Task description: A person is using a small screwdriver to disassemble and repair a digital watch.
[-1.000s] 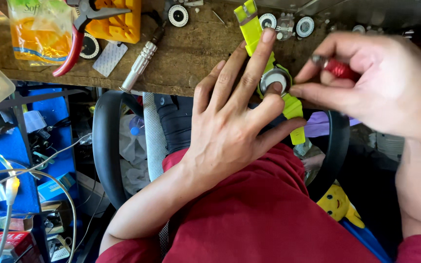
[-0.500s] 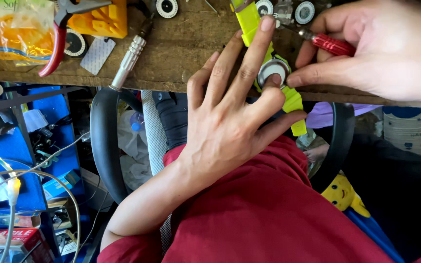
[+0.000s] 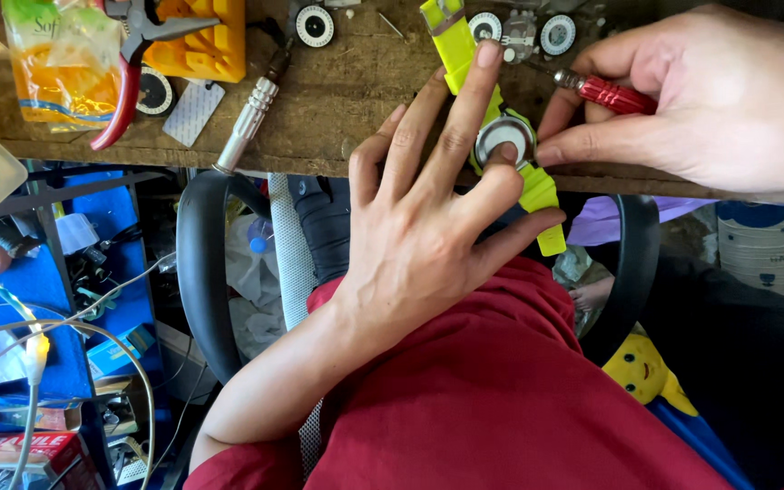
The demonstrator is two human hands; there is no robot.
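Observation:
A wristwatch with a bright yellow-green strap (image 3: 537, 186) lies face down across the front edge of a wooden workbench (image 3: 347, 100). Its round metal case back (image 3: 504, 136) faces up. My left hand (image 3: 433, 218) presses on the watch, the index finger along the upper strap and the thumb tip on the case back. My right hand (image 3: 710, 100) grips a small red-handled screwdriver (image 3: 605, 91), whose thin metal tip points left toward the case. The right thumb rests beside the case's right side.
On the bench lie red-handled pliers (image 3: 124, 95), a yellow case holder block (image 3: 201, 41), a silver tool handle (image 3: 249, 122), a plastic bag (image 3: 47, 68) and several round watch parts (image 3: 315, 25). Below are a black chair arm (image 3: 194, 272), blue shelving and cables.
My right hand with the screwdriver has shifted up and to the right. The watch has turned slightly under my left hand, which stays pressed on it.

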